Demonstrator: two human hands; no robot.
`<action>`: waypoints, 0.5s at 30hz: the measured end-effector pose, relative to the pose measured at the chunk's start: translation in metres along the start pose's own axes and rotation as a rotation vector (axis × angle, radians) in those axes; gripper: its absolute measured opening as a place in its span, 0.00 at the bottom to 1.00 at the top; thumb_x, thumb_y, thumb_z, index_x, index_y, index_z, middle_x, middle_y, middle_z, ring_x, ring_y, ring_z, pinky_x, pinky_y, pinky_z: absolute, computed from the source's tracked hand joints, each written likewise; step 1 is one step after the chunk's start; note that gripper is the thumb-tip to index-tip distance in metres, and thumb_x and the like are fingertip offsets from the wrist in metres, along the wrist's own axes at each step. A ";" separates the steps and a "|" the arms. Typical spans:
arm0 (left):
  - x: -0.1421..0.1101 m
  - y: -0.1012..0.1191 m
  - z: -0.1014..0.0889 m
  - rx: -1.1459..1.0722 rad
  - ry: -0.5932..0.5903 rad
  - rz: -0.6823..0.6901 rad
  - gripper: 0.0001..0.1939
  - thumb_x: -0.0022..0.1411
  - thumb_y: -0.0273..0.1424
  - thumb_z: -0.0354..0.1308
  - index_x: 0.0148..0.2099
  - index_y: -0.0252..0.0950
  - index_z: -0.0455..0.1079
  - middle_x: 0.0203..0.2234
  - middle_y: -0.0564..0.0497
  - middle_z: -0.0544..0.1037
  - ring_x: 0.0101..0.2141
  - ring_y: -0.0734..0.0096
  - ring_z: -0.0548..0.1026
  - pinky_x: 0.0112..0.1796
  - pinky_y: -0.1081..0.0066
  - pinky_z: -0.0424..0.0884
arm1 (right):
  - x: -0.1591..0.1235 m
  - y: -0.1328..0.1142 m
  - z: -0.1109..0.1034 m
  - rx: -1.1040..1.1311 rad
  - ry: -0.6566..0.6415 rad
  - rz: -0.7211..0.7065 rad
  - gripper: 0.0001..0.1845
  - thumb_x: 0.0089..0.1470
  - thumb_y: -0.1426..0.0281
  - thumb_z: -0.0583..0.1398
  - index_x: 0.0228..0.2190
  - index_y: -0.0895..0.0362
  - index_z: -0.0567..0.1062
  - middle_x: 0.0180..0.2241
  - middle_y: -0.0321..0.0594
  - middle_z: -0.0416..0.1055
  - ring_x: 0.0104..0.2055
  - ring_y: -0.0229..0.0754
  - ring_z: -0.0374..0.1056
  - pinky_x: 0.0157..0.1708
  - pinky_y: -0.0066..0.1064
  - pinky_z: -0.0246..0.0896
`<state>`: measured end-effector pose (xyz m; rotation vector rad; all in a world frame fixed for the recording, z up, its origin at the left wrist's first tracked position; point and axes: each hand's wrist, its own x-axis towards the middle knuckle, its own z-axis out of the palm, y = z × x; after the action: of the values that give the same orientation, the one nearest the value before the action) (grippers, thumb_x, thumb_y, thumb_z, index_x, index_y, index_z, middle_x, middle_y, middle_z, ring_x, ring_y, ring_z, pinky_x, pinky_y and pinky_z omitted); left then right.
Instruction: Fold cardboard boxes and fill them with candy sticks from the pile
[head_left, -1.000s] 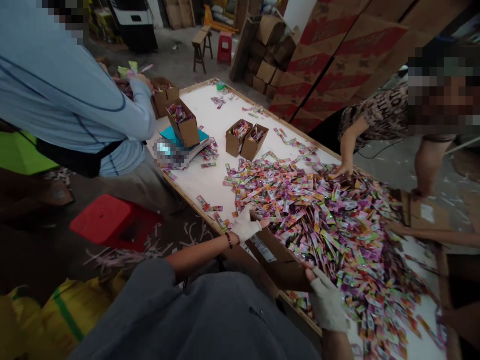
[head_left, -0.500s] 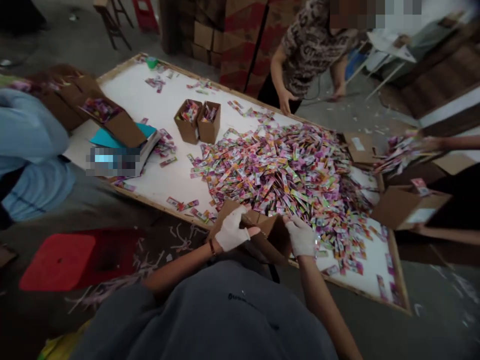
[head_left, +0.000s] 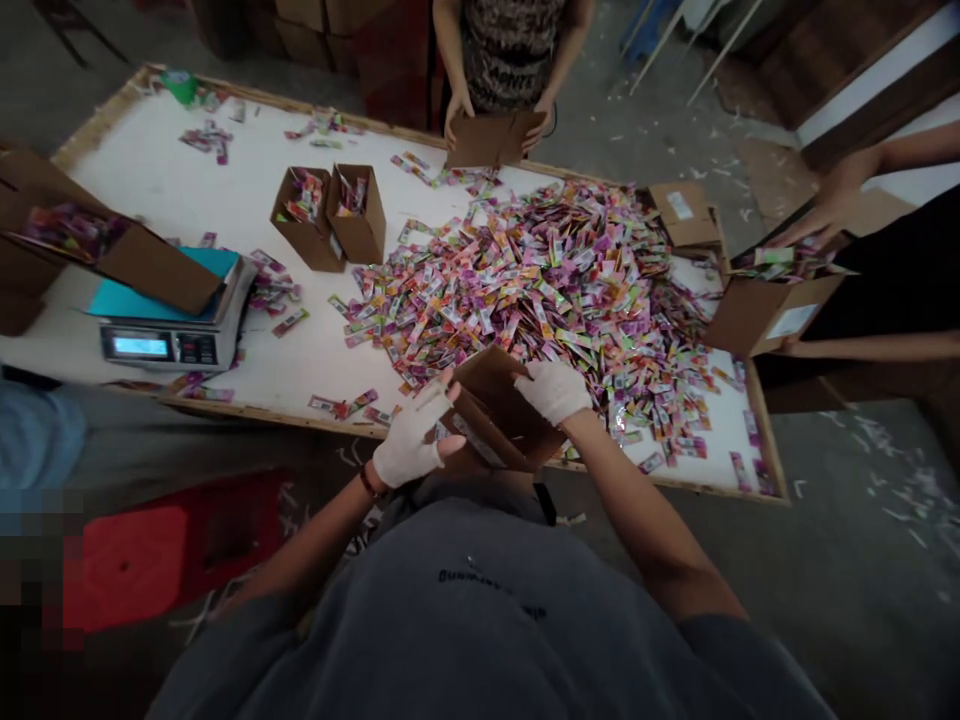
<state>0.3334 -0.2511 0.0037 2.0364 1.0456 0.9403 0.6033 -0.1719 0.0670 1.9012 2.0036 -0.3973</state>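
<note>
Close to my body, at the table's near edge, a brown cardboard box (head_left: 487, 425) is tilted with its top open and a pale label on its near side. My left hand (head_left: 416, 435), in a white glove with bare fingertips, holds the box's left side, thumb apart from the fingers. My right hand (head_left: 556, 392), gloved too, grips the upper right edge, its fingertips partly hidden behind the cardboard. The part of the inside that shows is dark, with no packets visible. Just beyond lies a large heap of small colourful packets (head_left: 517, 285).
Two filled boxes (head_left: 306, 235) stand on the white table (head_left: 232, 200). At left, a scale (head_left: 169, 345) bears another filled box (head_left: 161, 265). Across the table a co-worker holds a cardboard box (head_left: 491, 140); at right another's hands are at a packet-filled box (head_left: 776, 310). A red stool (head_left: 135, 565) stands lower left.
My view has shifted. My box has turned and tilted, and my right hand has moved onto its upper edge. The co-worker opposite now holds a box; the one at right has lowered packets into theirs.
</note>
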 end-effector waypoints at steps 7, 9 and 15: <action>0.049 0.015 0.008 0.314 -0.363 -0.050 0.32 0.71 0.58 0.58 0.52 0.33 0.81 0.40 0.40 0.82 0.43 0.54 0.82 0.46 0.60 0.77 | 0.018 -0.033 0.008 0.082 0.043 -0.279 0.16 0.68 0.60 0.61 0.50 0.55 0.82 0.47 0.49 0.83 0.51 0.50 0.77 0.50 0.34 0.68; 0.069 0.030 0.003 0.515 -0.572 -0.074 0.29 0.68 0.57 0.60 0.42 0.34 0.83 0.38 0.40 0.82 0.41 0.52 0.82 0.41 0.62 0.75 | 0.012 -0.016 0.014 0.189 0.217 -0.345 0.19 0.64 0.60 0.65 0.52 0.56 0.80 0.49 0.50 0.81 0.53 0.51 0.76 0.52 0.37 0.69; 0.117 0.056 -0.004 0.664 -0.898 -0.230 0.37 0.62 0.64 0.59 0.42 0.33 0.88 0.36 0.33 0.84 0.41 0.42 0.84 0.39 0.58 0.74 | -0.068 0.063 0.066 0.509 0.769 -0.031 0.13 0.65 0.57 0.59 0.38 0.54 0.76 0.36 0.47 0.78 0.40 0.51 0.74 0.44 0.42 0.72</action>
<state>0.4009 -0.1761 0.0849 2.3714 1.0793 -0.5185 0.6727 -0.2582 0.0395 2.6307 2.5853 -0.2037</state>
